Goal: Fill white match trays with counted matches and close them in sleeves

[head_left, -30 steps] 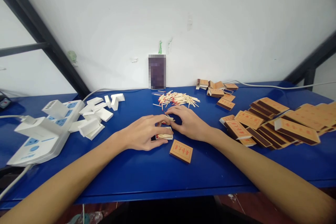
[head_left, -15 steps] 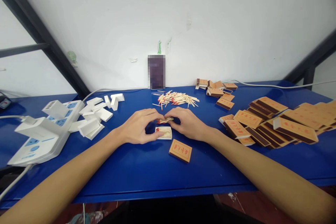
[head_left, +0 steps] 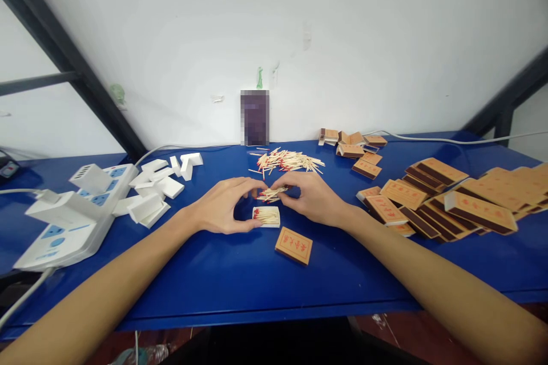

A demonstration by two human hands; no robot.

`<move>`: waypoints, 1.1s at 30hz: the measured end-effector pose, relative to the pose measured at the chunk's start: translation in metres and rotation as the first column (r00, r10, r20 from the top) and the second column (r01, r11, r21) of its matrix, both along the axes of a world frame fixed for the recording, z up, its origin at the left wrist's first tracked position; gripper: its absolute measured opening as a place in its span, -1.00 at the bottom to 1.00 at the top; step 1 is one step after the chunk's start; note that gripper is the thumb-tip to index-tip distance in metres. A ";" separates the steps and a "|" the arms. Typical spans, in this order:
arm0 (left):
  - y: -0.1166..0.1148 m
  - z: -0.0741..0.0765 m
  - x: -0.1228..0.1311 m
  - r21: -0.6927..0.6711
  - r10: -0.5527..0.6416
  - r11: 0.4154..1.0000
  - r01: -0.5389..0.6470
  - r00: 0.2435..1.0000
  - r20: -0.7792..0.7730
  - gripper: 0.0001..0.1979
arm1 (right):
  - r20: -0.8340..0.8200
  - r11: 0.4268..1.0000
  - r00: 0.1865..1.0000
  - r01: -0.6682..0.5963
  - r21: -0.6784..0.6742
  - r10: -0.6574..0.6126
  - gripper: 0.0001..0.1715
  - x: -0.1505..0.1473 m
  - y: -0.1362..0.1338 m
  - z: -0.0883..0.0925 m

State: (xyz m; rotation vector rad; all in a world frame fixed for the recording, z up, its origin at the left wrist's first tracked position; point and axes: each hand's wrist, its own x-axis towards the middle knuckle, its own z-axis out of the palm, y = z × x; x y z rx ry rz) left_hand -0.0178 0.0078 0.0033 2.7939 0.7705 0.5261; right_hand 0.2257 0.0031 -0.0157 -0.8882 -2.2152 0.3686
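Matchbox [head_left: 293, 246] w/ red 安全火柴 txt

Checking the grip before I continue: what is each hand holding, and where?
The right hand pinches matches near their plain ends. The left hand is at the tray; any hold there cannot be told.

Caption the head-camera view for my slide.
Left hand by a white tray of matches, right hand at a small bunch of matches.

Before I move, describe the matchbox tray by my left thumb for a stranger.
On the blue table, look to the left hand. At its thumb, beyond the tan matchbox lying alone, sits a small white tray. Unlike the white pieces strewn beside the power strip, it holds matches with red heads at its left end.
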 end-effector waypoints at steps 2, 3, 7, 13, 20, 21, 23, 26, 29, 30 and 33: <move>0.000 0.000 0.000 0.005 0.007 1.000 -0.007 1.000 0.003 -0.36 | -0.023 1.000 1.000 -0.017 -0.006 0.017 -0.81 0.000 -0.003 0.004; 0.001 0.000 -0.001 0.004 0.009 1.000 -0.009 1.000 0.004 -0.34 | -0.027 0.999 0.999 -0.031 -0.014 0.031 -0.82 0.000 -0.005 0.005; 0.000 -0.001 -0.001 -0.012 0.009 1.000 -0.008 1.000 0.003 -0.34 | -0.001 0.994 0.995 -0.097 -0.050 0.097 -0.82 -0.004 -0.013 0.006; -0.006 -0.001 0.005 0.062 -0.040 0.997 0.038 0.998 0.039 -0.53 | 0.081 0.987 0.984 -0.161 0.028 0.158 -0.76 -0.006 -0.018 0.007; -0.007 -0.002 0.009 0.088 -0.071 0.994 0.066 0.996 0.061 -0.69 | 0.091 0.978 0.974 -0.209 -0.017 0.210 -0.78 -0.008 -0.023 0.012; -0.006 -0.003 0.008 0.090 -0.071 0.994 0.065 0.996 0.062 -0.69 | 0.096 0.977 0.972 -0.214 -0.025 0.215 -0.79 -0.008 -0.024 0.012; -0.006 -0.003 0.008 0.092 -0.069 0.994 0.063 0.996 0.058 -0.69 | 0.102 0.976 0.971 -0.214 -0.036 0.216 -0.79 -0.008 -0.024 0.012; -0.006 -0.003 0.007 0.087 -0.064 0.994 0.059 0.997 0.052 -0.69 | 0.101 0.976 0.971 -0.212 -0.053 0.216 -0.78 -0.009 -0.025 0.012; -0.005 -0.002 0.008 0.079 -0.063 0.995 0.059 0.997 0.051 -0.73 | 0.109 0.975 0.970 -0.210 -0.073 0.217 -0.76 -0.008 -0.025 0.013; -0.005 -0.003 0.008 0.080 -0.066 0.995 0.062 0.997 0.050 -0.74 | 0.109 0.975 0.970 -0.209 -0.076 0.216 -0.75 -0.007 -0.025 0.014; -0.004 -0.003 0.007 0.082 -0.071 0.994 0.068 0.997 0.029 -0.76 | 0.087 0.977 0.974 -0.203 -0.062 0.208 -0.73 -0.005 -0.023 0.015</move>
